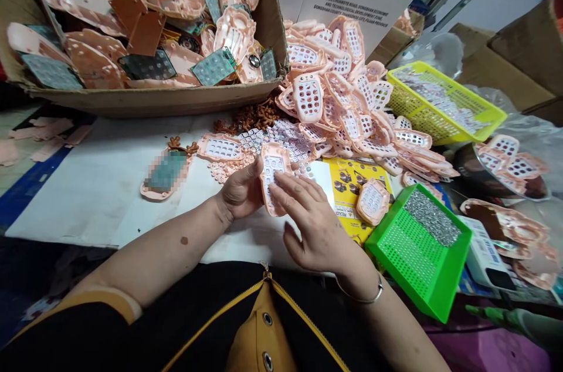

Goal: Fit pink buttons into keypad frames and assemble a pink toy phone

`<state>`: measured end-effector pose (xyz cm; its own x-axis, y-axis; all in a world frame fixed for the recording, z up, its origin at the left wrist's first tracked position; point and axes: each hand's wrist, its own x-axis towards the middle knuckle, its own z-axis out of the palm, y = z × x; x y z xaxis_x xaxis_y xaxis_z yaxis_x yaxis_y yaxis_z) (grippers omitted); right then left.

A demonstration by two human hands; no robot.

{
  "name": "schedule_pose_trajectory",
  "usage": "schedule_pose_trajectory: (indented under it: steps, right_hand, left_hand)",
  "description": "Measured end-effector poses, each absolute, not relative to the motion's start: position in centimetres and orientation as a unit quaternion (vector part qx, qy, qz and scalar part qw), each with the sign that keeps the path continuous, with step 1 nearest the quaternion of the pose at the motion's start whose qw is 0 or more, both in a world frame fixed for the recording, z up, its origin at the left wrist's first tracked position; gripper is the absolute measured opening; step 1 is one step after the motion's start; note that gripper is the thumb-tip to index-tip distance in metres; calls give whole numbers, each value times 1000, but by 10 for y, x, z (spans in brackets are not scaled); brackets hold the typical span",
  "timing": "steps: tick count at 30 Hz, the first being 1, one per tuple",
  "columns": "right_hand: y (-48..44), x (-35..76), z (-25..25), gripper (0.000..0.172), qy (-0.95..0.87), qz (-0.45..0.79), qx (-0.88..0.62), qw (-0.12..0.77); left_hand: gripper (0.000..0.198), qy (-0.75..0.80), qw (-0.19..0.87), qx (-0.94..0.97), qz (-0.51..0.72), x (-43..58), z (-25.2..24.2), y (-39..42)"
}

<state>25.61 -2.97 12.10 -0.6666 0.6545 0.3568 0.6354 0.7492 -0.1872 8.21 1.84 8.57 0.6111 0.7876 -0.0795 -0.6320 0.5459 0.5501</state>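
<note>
My left hand (240, 191) is closed around the side of a pink plastic toy-phone shell (270, 169) with a white keypad in it. Over the shell's right side lies my right hand (314, 222), its fingers stretched out and touching the keypad, thumb apart. Just beyond are loose white keys (285, 142), small pink buttons (222, 171) and another pink shell (220, 147). To the left lies a pink shell with a green circuit board (166, 175) and brown antler-shaped pieces at its top. A further keypad shell (373, 200) rests on a yellow printed sheet (341, 175) to the right.
A cardboard box (176, 99) of pink shells and circuit boards stands at the back left. Behind my hands is a heap of pink shells (338, 90). On the right are a yellow basket (466, 96), a green basket of screws (409, 260) and a metal bowl (472, 163).
</note>
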Motion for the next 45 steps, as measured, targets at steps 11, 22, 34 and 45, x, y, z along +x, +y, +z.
schedule_pose_trajectory:
  steps: [11,22,34,45]
  right_hand:
    - [-37,338,102,34,-762,-184,-582,219]
    - [-41,405,88,36,-743,-162,-649,17]
    - [130,280,150,40,-717,-73,-675,158]
    - [172,281,132,13,-610,125,-685,378]
  left_hand:
    - [70,241,817,262,453,83,99,21]
    - [60,253,792,258,492,82,100,24]
    - [60,234,801,240,496,77,95,28]
    - [65,227,806,255,484,78,88,29]
